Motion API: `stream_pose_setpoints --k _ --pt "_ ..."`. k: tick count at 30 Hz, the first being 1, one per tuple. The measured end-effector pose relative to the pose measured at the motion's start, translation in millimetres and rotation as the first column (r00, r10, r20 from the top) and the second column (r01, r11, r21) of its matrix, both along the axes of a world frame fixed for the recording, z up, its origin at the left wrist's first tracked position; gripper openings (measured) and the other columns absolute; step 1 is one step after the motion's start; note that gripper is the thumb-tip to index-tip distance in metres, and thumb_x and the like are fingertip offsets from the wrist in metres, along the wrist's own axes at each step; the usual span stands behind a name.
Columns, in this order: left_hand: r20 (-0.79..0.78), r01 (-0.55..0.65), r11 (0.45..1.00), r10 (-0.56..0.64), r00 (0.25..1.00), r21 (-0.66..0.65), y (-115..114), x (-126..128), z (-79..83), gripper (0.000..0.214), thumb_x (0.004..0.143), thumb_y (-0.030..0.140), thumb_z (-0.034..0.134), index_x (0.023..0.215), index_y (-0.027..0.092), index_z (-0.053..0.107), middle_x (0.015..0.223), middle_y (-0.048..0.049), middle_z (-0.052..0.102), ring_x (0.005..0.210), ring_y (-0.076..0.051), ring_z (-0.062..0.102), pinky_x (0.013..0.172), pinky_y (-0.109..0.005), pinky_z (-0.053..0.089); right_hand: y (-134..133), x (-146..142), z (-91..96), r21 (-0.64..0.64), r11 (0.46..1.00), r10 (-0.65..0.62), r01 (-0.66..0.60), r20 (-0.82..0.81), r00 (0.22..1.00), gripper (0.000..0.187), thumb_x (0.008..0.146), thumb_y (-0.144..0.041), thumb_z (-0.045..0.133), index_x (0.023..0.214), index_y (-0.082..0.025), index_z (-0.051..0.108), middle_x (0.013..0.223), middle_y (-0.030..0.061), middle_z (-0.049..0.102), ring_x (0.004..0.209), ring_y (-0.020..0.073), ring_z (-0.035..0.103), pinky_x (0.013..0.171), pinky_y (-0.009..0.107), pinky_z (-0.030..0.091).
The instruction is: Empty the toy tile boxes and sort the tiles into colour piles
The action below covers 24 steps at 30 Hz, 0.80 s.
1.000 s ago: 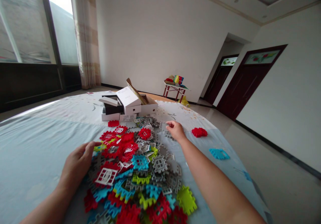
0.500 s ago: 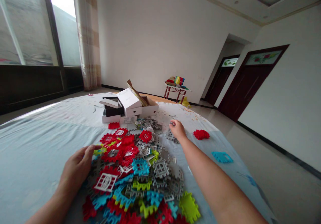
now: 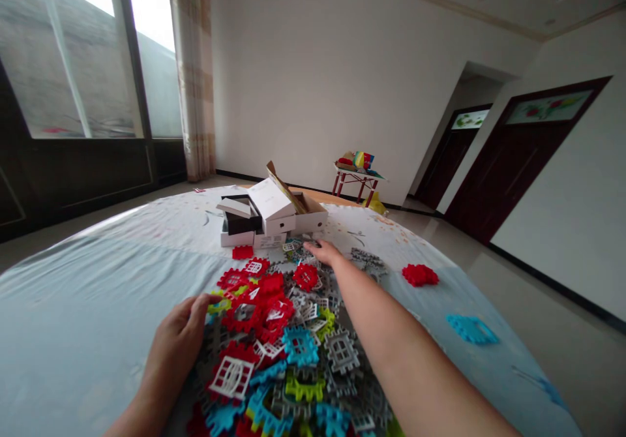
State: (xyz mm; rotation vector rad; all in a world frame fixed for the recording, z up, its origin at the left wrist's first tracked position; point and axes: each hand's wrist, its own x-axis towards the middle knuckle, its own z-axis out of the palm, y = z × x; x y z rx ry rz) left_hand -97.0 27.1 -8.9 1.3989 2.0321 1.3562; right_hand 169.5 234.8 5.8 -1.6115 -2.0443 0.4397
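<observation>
A heap of interlocking plastic building tiles in red, blue, lime green and grey covers the near middle of the table. At its left edge is my left hand (image 3: 182, 332), with fingers bent and thumb and fingertips closed at a lime-green tile (image 3: 221, 304). My right hand (image 3: 323, 252) is at the far end of the heap, its fingers stretched out low over grey tiles close to the boxes. No tile shows in it. Near the left hand lie red tiles (image 3: 278, 316) and a white window-grid piece (image 3: 233, 377).
White and black boxes (image 3: 272, 200) stand stacked behind the heap. To the right lie grey tiles (image 3: 368, 258), a red stack (image 3: 419, 274) and a blue tile (image 3: 472, 329). A patterned cloth (image 3: 98, 306) covers the table. A small side table (image 3: 358, 175) stands by the wall.
My right hand has moved left, from above the grey tiles on the right to the heap's far end, and its fingers have straightened. The left hand stays by the lime-green tile. The view has shifted.
</observation>
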Motion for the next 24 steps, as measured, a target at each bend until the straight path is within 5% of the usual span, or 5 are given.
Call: stream_pose_setpoints --k 7,14,16,19,24 --pt "0.005 0.010 1.000 -0.010 1.000 -0.025 -0.3 -0.2 -1.0 0.045 0.072 0.052 0.036 0.080 0.020 0.067 0.082 -0.0040 0.068 0.081 -0.022 0.062 0.075 -0.028 0.045 -17.4 -9.5 8.2 -0.123 0.974 0.169 -0.188 -0.149 0.974 0.037 0.074 -0.039 0.059 0.105 -0.019 0.062 0.102 0.0039 0.066 0.094 0.0186 0.060 0.083 0.028 0.045" --pt "0.006 -0.018 0.999 0.018 1.000 -0.028 -1.5 1.6 1.6 0.044 0.073 0.050 0.035 0.081 0.019 0.067 0.081 -0.0046 0.069 0.078 -0.022 0.062 0.071 -0.030 0.046 -43.8 -20.4 24.8 -0.161 0.871 0.395 -0.465 -0.336 0.855 0.036 0.080 -0.046 0.051 0.099 -0.020 0.065 0.096 0.0002 0.068 0.094 0.0144 0.060 0.082 0.025 0.046" --pt "0.017 -0.020 1.000 0.020 1.000 -0.022 -1.5 2.0 1.6 0.045 0.073 0.050 0.036 0.083 0.019 0.067 0.083 -0.0050 0.069 0.080 -0.023 0.062 0.072 -0.030 0.046 -41.4 -19.6 25.7 -0.122 0.896 0.359 -0.426 -0.363 0.860 0.038 0.084 -0.046 0.044 0.102 -0.020 0.064 0.097 0.0012 0.068 0.093 0.0145 0.061 0.080 0.026 0.046" --pt "0.041 -0.010 0.999 0.012 0.999 -0.044 -1.6 3.1 2.4 0.047 0.072 0.051 0.035 0.087 0.019 0.066 0.086 -0.0057 0.068 0.080 -0.022 0.061 0.072 -0.030 0.045 -25.7 -12.4 22.0 -0.030 0.983 0.167 -0.183 -0.290 0.942 0.038 0.089 -0.037 0.034 0.104 -0.018 0.064 0.097 0.0036 0.068 0.090 0.0138 0.062 0.080 0.026 0.046" --pt "0.058 -0.013 1.000 0.015 0.998 -0.027 -0.8 2.5 0.0 0.049 0.072 0.053 0.034 0.084 0.018 0.066 0.083 -0.0055 0.068 0.082 -0.022 0.061 0.074 -0.029 0.045 7.6 0.6 4.8 0.015 1.000 -0.013 0.015 -0.137 0.990 0.026 0.081 -0.024 0.047 0.099 -0.018 0.065 0.102 0.0062 0.067 0.096 0.0175 0.060 0.086 0.029 0.043"
